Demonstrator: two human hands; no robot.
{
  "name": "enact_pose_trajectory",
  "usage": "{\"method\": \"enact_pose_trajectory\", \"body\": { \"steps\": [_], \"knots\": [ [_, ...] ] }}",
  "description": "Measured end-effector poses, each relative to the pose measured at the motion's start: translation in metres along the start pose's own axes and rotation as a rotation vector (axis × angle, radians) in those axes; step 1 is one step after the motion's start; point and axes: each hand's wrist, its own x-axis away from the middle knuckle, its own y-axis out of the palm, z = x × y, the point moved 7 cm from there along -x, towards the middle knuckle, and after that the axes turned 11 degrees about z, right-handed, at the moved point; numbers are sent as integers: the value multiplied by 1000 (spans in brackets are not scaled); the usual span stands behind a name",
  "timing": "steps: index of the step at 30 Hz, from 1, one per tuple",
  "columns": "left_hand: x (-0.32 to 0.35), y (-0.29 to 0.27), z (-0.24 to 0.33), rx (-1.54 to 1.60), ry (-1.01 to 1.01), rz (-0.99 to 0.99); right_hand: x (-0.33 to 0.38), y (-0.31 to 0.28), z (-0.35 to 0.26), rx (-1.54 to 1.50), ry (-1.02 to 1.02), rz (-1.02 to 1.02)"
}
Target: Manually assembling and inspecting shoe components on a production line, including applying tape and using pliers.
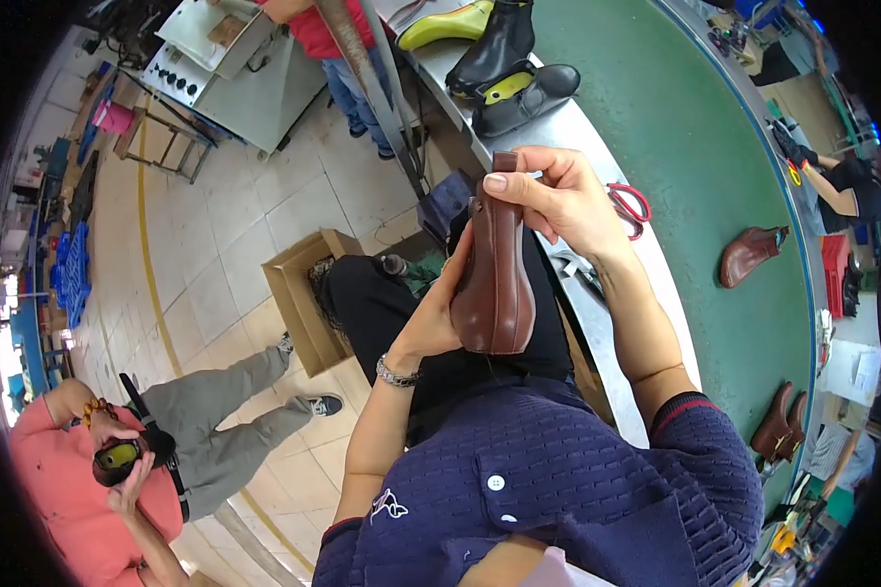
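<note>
I hold a brown leather boot (496, 279) upright over my lap, its toe end pointing down toward my body. My left hand (439, 318) cups the lower, rounded part from the left side. My right hand (558, 196) pinches the top edge of the boot's shaft, thumb across it. Part of the left hand's fingers is hidden behind the boot.
A green conveyor belt (675, 157) with a metal rim runs on my right, carrying a brown boot (749, 254) and a brown pair (778, 423). Red scissors (631, 207) lie on the rim. Black boots (509, 59) stand farther along. A cardboard box (299, 293) sits on the floor; a seated person in pink (78, 470) is at left.
</note>
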Motion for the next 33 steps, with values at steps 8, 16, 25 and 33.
{"method": "enact_pose_trajectory", "body": {
  "steps": [8,16,25,33],
  "knots": [
    [19,-19,-22,-23,-47,69,4,21,20,-27,50,-5],
    [15,-20,-26,120,-97,132,14,4,31,-138,-26,38],
    [-22,-3,-10,-24,-6,85,83,-19,-66,-41,-498,-45],
    [-16,-14,-33,134,-34,146,95,29,-122,-550,-630,-403]
  ]
}}
